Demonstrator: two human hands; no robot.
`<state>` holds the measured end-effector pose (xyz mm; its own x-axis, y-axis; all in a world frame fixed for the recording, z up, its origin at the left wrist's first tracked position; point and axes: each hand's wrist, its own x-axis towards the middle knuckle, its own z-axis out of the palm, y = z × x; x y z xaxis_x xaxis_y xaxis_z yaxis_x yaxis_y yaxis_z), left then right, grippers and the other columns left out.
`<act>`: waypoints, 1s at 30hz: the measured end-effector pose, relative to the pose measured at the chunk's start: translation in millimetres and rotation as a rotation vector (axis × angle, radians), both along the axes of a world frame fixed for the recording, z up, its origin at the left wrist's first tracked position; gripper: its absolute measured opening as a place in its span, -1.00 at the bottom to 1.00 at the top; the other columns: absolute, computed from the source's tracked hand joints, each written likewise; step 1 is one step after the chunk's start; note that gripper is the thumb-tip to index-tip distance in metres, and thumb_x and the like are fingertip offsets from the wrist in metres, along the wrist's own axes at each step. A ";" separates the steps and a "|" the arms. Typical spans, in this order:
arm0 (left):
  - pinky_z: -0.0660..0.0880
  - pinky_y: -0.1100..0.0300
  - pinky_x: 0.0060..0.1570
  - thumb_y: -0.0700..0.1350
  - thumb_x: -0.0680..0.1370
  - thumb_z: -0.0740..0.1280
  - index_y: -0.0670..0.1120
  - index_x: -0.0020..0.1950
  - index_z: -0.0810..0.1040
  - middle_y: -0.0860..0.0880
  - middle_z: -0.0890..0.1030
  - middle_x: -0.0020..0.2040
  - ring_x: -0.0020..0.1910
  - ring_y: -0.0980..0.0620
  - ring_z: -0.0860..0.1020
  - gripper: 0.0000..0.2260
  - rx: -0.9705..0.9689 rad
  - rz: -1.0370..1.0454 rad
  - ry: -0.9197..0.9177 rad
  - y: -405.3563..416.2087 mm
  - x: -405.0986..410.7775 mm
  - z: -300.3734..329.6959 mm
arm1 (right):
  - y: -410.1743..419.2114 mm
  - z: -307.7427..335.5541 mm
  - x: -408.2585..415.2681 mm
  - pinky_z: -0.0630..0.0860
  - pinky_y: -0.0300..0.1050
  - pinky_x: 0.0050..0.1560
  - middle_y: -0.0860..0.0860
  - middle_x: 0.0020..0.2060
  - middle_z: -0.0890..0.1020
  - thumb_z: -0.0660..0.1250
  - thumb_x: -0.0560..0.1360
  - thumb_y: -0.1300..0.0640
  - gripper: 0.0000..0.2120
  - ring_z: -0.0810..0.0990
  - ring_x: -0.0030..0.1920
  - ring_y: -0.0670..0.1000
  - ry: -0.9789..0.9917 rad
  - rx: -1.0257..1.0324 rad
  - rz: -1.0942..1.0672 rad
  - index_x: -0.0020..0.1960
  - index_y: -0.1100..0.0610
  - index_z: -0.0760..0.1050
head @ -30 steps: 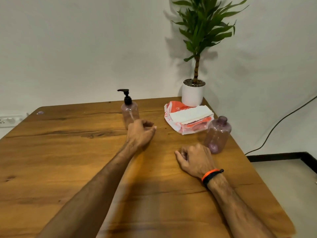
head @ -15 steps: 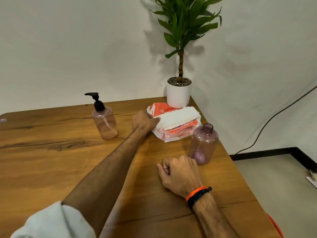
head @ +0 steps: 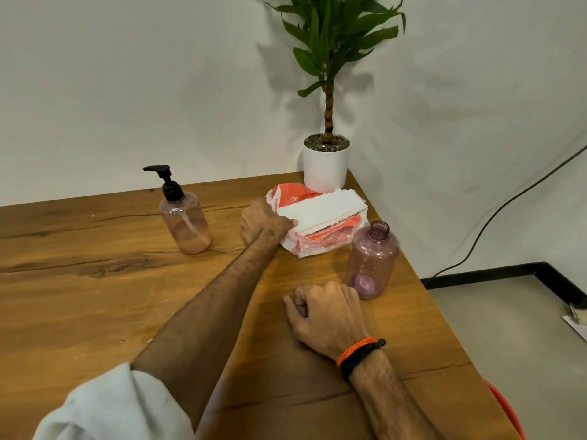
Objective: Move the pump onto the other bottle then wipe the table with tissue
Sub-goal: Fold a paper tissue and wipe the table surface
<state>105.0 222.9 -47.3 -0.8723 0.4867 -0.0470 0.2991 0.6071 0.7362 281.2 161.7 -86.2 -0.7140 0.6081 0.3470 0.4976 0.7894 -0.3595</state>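
Left hand at tissue

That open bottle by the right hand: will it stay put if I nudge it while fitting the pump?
Probably not. The open bottle looks like thin clear plastic and nearly empty, so likely light and easy to slide or tip. It stands upright near the table edge, so a push could send it off. Steadying it with the right hand seems wise.

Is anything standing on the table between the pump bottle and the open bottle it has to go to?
Yes: the left hand and forearm, reaching to the tissue pack, cross between the pump bottle and the open bottle.
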 end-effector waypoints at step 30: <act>0.63 -0.02 -0.01 0.02 0.31 0.58 -0.03 -0.15 0.60 -0.06 0.68 -0.03 -0.05 -0.07 0.66 -0.75 0.309 -0.009 -0.187 2.2 -3.4 1.6 | 2.0 -2.3 -0.6 0.50 -0.07 -0.25 -0.06 -0.49 0.49 0.16 0.50 -0.16 -0.57 0.51 -0.38 0.01 -0.012 -0.011 -0.028 -0.42 0.08 0.29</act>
<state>101.6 225.1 -45.7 -0.8581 0.5106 -0.0552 0.1460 0.3455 0.9270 280.7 163.7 -88.5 -0.7007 0.6316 0.3317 0.5240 0.7712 -0.3615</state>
